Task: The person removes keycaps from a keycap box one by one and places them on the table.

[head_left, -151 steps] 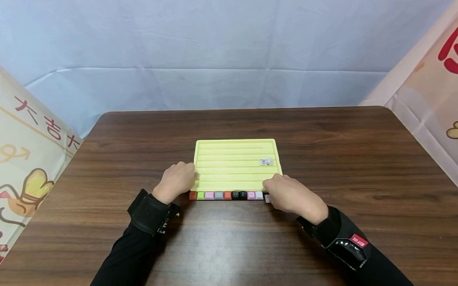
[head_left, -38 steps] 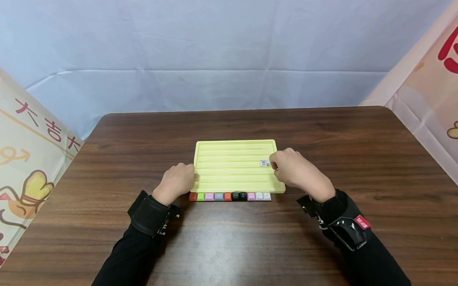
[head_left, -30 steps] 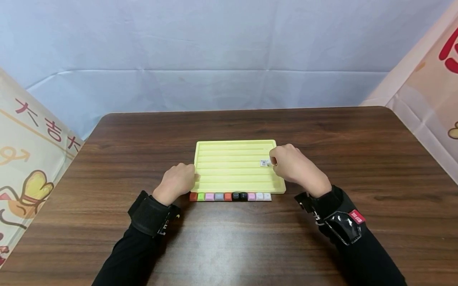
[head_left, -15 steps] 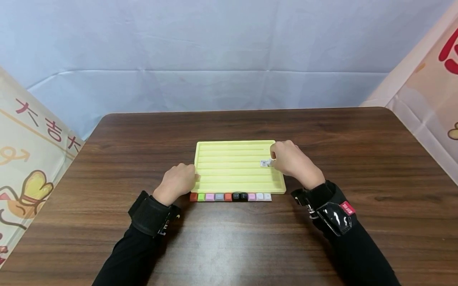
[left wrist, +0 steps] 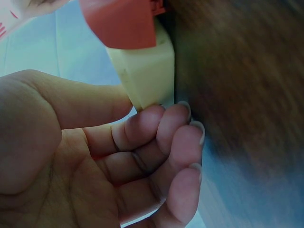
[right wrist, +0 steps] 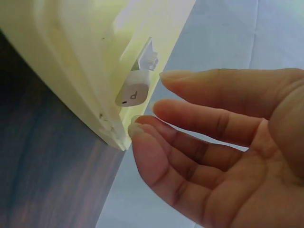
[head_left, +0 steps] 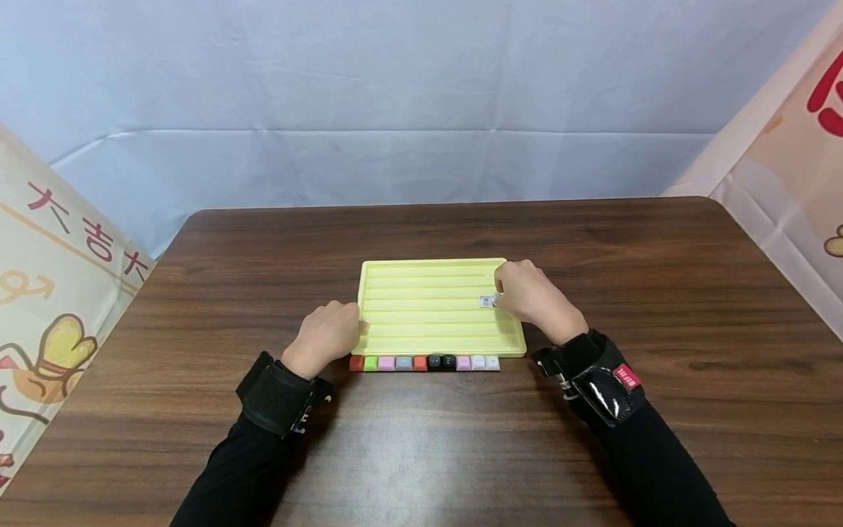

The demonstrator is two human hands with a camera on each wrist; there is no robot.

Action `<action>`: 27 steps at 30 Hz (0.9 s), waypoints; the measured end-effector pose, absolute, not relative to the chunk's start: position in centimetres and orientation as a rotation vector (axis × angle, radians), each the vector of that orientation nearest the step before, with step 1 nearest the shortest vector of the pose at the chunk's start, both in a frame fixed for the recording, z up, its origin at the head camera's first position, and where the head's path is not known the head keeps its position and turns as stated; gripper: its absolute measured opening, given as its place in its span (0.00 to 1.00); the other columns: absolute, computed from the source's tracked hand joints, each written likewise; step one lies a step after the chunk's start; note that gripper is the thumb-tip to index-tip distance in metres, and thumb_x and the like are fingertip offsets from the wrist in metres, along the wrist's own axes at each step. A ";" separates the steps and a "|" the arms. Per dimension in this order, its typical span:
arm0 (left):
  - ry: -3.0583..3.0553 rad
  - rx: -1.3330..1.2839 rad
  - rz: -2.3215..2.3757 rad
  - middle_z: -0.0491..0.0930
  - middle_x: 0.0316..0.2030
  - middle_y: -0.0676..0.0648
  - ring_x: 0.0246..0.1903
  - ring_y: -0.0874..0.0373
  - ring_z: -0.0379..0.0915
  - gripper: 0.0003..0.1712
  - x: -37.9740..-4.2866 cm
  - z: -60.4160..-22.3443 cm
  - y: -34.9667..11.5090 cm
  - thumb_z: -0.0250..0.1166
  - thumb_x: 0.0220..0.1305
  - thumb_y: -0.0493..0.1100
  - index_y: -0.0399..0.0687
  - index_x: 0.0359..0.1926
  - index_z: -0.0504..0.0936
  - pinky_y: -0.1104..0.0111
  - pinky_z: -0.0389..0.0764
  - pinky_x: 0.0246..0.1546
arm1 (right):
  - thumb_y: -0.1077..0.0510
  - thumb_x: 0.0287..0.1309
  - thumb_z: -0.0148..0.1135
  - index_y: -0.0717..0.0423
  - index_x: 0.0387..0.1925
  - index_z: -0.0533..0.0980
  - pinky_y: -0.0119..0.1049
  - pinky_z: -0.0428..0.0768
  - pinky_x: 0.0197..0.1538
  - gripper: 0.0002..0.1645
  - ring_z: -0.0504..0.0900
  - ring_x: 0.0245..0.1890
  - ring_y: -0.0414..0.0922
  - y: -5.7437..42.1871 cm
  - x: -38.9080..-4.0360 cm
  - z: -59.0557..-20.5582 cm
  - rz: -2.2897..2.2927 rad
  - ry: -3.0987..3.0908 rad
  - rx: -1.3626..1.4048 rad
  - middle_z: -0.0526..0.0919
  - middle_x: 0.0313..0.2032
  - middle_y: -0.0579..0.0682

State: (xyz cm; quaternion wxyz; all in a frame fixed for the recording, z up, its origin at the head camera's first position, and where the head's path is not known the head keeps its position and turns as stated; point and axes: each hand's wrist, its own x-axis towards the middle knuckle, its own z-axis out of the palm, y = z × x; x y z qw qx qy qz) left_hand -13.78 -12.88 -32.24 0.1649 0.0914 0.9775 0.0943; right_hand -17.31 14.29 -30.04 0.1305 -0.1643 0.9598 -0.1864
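A pale yellow ridged tray [head_left: 421,315] lies on the table. My left hand [head_left: 326,333] pinches its left edge between thumb and fingers; the left wrist view shows the tray's corner [left wrist: 145,76] there. My right hand [head_left: 533,296] hovers at the tray's right side, thumb and fingers apart and slightly bent. Just off those fingertips, a white keycap [right wrist: 135,89] marked with a letter rests on the tray. Beside it sits a second white keycap [right wrist: 148,56], turned so its stem shows. In the head view, my right hand partly covers this pair.
A row of coloured keycaps runs along the tray's front edge, from a red keycap [head_left: 356,364] at the left, past black keycaps [head_left: 441,363], to a white keycap [head_left: 492,363] at the right. Brown wooden table [head_left: 421,446] surrounds the tray; a blue cloth [head_left: 421,95] hangs behind.
My right hand has gone from the right end of the keycap row to the white keycaps on the tray, then shifted slightly farther back. The left hand stays on the tray's edge.
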 end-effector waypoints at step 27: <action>2.796 0.290 0.280 0.53 0.12 0.51 0.12 0.60 0.50 0.20 -13.7 -32.1 -12.9 0.54 0.67 0.42 0.45 0.16 0.67 0.70 0.54 0.17 | 0.72 0.53 0.55 0.50 0.14 0.50 0.35 0.51 0.25 0.27 0.44 0.19 0.41 13.8 -18.1 -30.6 -0.471 2.758 -0.470 0.45 0.17 0.45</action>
